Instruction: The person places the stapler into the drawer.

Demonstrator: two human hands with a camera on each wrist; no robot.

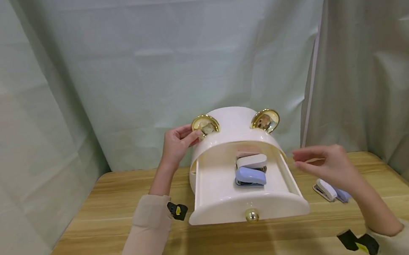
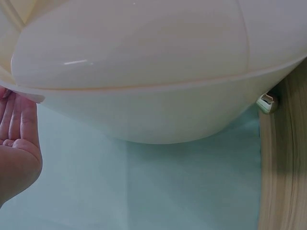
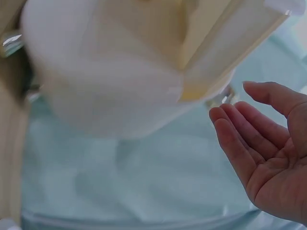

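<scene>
While the left hand (image 1: 177, 143) rests straight-fingered on the box (image 1: 233, 130), its drawer (image 1: 244, 186) points toward the person; right hand (image 1: 324, 164) hovers relaxed.

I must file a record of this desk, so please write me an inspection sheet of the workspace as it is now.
Surface: wooden table, light grain.
Job's things: cream storage box with two gold ears; its drawer is pulled out, gold knob in front; small staplers, white, blue and pinkish, lie inside.
Clutter: two more small staplers on the table right of the drawer.
Hands: left hand touches the box by the left gold ear; right hand is open, apart from the drawer, holding nothing.
Cables: nothing seen.
Surroundings: pale green curtain behind and at both sides.
</scene>
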